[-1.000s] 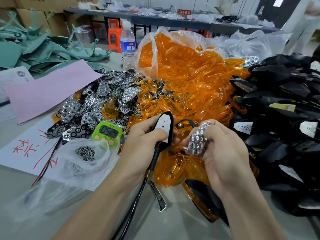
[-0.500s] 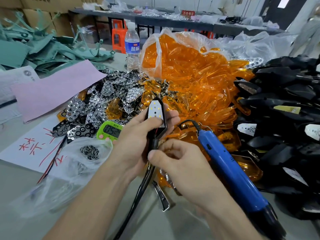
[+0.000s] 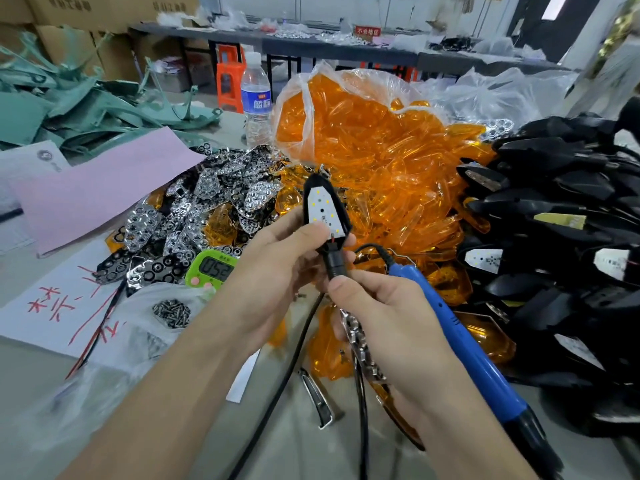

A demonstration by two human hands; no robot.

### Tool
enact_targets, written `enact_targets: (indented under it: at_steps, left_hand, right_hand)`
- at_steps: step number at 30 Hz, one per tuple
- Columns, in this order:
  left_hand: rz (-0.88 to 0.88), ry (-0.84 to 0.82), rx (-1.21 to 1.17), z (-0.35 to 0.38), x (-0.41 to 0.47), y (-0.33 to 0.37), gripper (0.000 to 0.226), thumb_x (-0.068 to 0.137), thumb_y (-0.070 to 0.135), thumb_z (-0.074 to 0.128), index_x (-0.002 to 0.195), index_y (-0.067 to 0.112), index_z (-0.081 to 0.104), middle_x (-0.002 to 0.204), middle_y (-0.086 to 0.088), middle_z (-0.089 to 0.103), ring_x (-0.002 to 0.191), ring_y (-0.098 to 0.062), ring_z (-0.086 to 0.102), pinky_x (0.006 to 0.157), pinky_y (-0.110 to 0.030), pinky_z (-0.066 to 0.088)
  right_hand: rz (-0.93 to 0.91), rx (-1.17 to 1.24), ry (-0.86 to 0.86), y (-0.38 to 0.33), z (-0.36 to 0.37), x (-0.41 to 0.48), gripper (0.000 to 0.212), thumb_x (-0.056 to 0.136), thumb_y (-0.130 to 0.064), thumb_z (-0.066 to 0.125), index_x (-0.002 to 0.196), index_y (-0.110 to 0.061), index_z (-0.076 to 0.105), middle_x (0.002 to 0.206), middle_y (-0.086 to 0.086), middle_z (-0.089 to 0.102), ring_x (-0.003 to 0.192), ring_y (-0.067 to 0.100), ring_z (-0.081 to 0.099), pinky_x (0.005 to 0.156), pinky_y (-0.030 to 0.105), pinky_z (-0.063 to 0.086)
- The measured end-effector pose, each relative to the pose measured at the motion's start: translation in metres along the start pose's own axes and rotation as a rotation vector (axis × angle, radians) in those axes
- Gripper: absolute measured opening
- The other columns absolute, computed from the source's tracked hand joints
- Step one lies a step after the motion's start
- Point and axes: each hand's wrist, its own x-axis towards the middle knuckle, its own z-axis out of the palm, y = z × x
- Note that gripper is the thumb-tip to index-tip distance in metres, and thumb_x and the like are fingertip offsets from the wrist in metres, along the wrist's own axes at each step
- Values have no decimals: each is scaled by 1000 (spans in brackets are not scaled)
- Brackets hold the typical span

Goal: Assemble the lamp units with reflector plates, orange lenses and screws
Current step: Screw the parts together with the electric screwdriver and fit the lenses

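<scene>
Lamp unit (image 3: 323, 209), board up for fitting, gripped by left hand (image 3: 277, 271); right hand (image 3: 391, 320), at 5 o'clock, clutches reflector plate (image 3: 358, 337).

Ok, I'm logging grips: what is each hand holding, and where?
Left hand grips the lamp unit at its narrow lower end, thumb on the LED board. Right hand holds a reflector plate by its top end.

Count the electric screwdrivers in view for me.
1. The blue screwdriver is held in the right hand, beside the black housings; the left hand holds only a lamp unit. Others may lie buried under the parts.
</scene>
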Motion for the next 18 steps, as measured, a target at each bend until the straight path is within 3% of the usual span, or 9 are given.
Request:
enact_targets:
  at_steps: [4, 8, 9, 13, 15, 18]
  left_hand:
    - [36, 57, 35, -1, 1, -8, 44, 96, -2, 54, 128, 25, 64, 112, -8, 77, 90, -23, 75, 74, -33, 61]
    - [74, 87, 108, -4, 0, -13, 53, 95, -7, 53, 128, 33, 65, 106, -8, 76, 80, -24, 74, 67, -35, 61]
    - [79, 98, 112, -5, -1, -13, 53, 93, -6, 55, 127, 33, 66, 105, -9, 76, 79, -24, 74, 67, -36, 61]
    - [98, 141, 135, -9, -4, -15, 57, 97, -9, 51, 131, 35, 60, 101, -9, 77, 77, -25, 75, 65, -33, 60]
    - [93, 141, 138, -11, -5, -16, 58, 98, -10, 49, 131, 37, 61, 101, -9, 77, 75, -26, 74, 65, -32, 59]
    - [77, 120, 135, -10, -6, -17, 60, 95, -10, 50, 129, 37, 64, 103, -12, 76, 76, -28, 74, 66, -33, 59]
  right_hand:
    - [-16, -200, -41, 1, -3, -1, 26, 93, -36, 63, 72, -22, 71, 55, 1, 63, 50, 11, 54, 52, 30, 47]
    - [3, -328, -25, 1, -3, -2, 15, 85, -45, 69, 93, -34, 73, 64, 6, 69, 53, 16, 58, 57, 41, 54]
    - [6, -369, -15, 0, -4, -3, 16, 82, -47, 72, 95, -39, 71, 67, 6, 69, 54, 15, 60, 57, 39, 54]
    - [11, -579, -30, -8, -10, -8, 39, 74, -44, 83, 107, -46, 62, 72, -12, 72, 63, -1, 65, 54, 9, 44]
    - [-31, -681, -48, -10, -12, -10, 38, 75, -39, 83, 111, -34, 70, 73, -17, 70, 70, -7, 64, 60, 6, 44]
    - [-65, -705, -30, -10, -9, -11, 27, 74, -37, 81, 99, -30, 72, 70, -16, 68, 69, -5, 63, 60, 9, 43]
